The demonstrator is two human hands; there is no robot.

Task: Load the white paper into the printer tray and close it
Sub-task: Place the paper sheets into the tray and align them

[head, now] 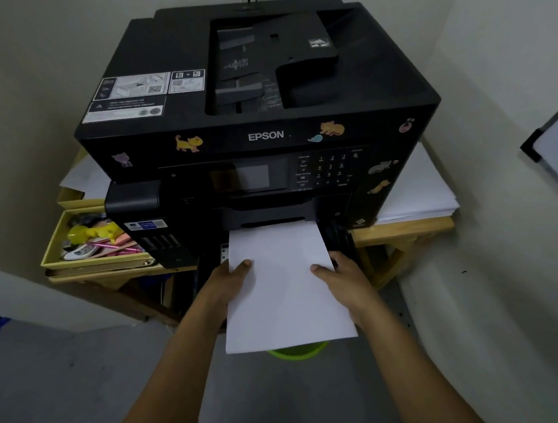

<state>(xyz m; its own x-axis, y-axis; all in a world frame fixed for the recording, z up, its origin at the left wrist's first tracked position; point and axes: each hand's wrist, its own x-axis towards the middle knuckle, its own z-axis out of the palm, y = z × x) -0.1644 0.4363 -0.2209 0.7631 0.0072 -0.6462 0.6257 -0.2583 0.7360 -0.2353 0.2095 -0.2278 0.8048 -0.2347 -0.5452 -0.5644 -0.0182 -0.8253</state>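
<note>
A large black Epson printer [256, 90] stands on a wooden table. A stack of white paper [284, 287] lies flat in front of it, its far edge inside the slot at the printer's lower front. The black tray [339, 237] is pulled out under the paper and shows along the right side. My left hand [229, 279] grips the paper's left edge with the thumb on top. My right hand [345, 277] grips its right edge the same way.
A yellow box [51, 250] of pens and small items sits left of the printer. A pile of white sheets [415, 198] lies on the wooden table [404, 229] at the right. A green bin [297, 352] stands on the grey floor below the paper. Walls close in on both sides.
</note>
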